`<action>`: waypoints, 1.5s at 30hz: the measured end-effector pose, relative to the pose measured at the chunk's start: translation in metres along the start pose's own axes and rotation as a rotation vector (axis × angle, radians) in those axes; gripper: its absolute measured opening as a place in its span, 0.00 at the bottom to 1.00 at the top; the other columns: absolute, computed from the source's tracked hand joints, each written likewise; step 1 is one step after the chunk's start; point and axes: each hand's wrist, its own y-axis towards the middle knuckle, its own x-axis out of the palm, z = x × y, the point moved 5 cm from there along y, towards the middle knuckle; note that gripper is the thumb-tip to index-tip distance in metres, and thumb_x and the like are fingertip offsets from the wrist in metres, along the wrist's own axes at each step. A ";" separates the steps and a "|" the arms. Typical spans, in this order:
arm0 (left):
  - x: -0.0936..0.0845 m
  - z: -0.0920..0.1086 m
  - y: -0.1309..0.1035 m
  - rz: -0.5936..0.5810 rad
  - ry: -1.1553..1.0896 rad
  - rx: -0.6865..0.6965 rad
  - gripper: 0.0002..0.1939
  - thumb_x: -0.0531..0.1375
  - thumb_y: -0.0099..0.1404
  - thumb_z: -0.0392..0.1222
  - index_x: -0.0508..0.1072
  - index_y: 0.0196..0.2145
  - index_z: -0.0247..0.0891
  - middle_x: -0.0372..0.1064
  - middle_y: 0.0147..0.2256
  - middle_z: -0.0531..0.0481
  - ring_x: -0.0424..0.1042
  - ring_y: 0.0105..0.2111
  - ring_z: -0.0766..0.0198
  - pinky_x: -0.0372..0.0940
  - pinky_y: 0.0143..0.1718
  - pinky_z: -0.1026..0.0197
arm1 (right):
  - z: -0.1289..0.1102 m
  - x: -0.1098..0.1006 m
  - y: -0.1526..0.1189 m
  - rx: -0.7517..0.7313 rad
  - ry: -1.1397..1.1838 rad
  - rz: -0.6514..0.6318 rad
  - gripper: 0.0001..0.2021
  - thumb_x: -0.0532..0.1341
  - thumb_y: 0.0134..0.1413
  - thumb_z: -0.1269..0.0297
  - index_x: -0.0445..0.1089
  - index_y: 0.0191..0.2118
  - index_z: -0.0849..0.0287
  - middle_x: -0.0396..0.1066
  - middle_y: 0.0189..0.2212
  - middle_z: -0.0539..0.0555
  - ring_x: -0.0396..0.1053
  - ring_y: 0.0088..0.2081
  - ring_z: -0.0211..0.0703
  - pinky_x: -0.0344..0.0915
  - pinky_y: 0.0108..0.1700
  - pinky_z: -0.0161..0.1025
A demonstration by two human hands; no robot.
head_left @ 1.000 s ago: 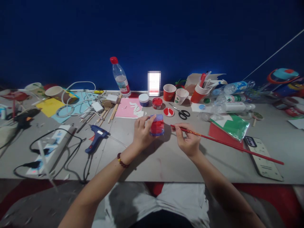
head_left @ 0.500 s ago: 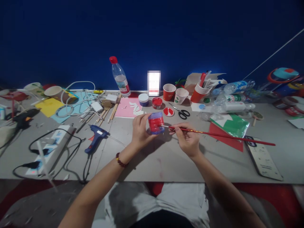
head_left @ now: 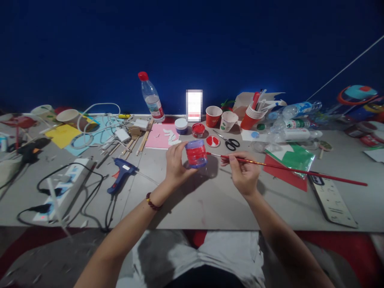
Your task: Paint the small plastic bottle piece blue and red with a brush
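Observation:
My left hand (head_left: 177, 164) is closed around a clear plastic bottle piece (head_left: 196, 153), painted red in the middle with purple-blue bands at both ends. It is held above the table. Between the thumb and fingers of my right hand (head_left: 244, 172) is a long red paintbrush (head_left: 270, 165), its tip just right of the painted piece. Behind them stand an opened jar of red paint (head_left: 198, 130) and its red-smeared lid (head_left: 213, 141), with a white-capped jar of blue paint (head_left: 181, 127) to the left. Black-handled scissors (head_left: 231, 143) lie right of the lid.
At left lie a blue glue gun (head_left: 122, 175) and a white power strip (head_left: 64, 188) with trailing cords. A bottle with a red cap (head_left: 152, 98) stands at the back. Paper cups (head_left: 214, 116), plastic bottles (head_left: 297, 124) and a phone (head_left: 333, 200) occupy the right side.
My right hand has drawn the paintbrush to the right, so its tip has come off the middle of the red surface. The painted piece has shifted slightly left.

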 end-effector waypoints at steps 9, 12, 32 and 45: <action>0.003 0.004 -0.005 -0.028 0.031 0.039 0.45 0.70 0.53 0.58 0.60 0.62 0.38 0.67 0.51 0.36 0.67 0.49 0.47 0.64 0.51 0.45 | -0.015 0.021 -0.015 -0.117 -0.095 -0.170 0.05 0.60 0.64 0.66 0.75 0.39 0.55 0.78 0.32 0.52 0.78 0.30 0.41 0.78 0.34 0.38; 0.002 0.005 -0.005 -0.028 0.033 0.041 0.44 0.70 0.54 0.57 0.60 0.62 0.38 0.66 0.51 0.36 0.67 0.50 0.46 0.64 0.52 0.44 | -0.019 0.020 -0.010 -0.162 -0.167 -0.133 0.06 0.60 0.64 0.65 0.74 0.37 0.56 0.79 0.32 0.53 0.77 0.28 0.41 0.78 0.33 0.39; 0.008 0.005 -0.007 -0.032 0.097 0.044 0.42 0.70 0.54 0.58 0.61 0.61 0.40 0.67 0.51 0.36 0.67 0.49 0.46 0.62 0.51 0.44 | -0.009 0.022 -0.011 -0.085 -0.100 -0.168 0.07 0.60 0.63 0.63 0.74 0.34 0.56 0.78 0.32 0.54 0.79 0.33 0.44 0.78 0.34 0.39; 0.002 0.006 -0.003 0.023 0.045 0.032 0.39 0.69 0.55 0.55 0.63 0.60 0.40 0.67 0.49 0.37 0.66 0.48 0.47 0.63 0.50 0.44 | 0.001 0.003 -0.003 -0.009 -0.051 -0.014 0.06 0.62 0.63 0.60 0.73 0.37 0.56 0.77 0.30 0.52 0.78 0.28 0.43 0.78 0.32 0.40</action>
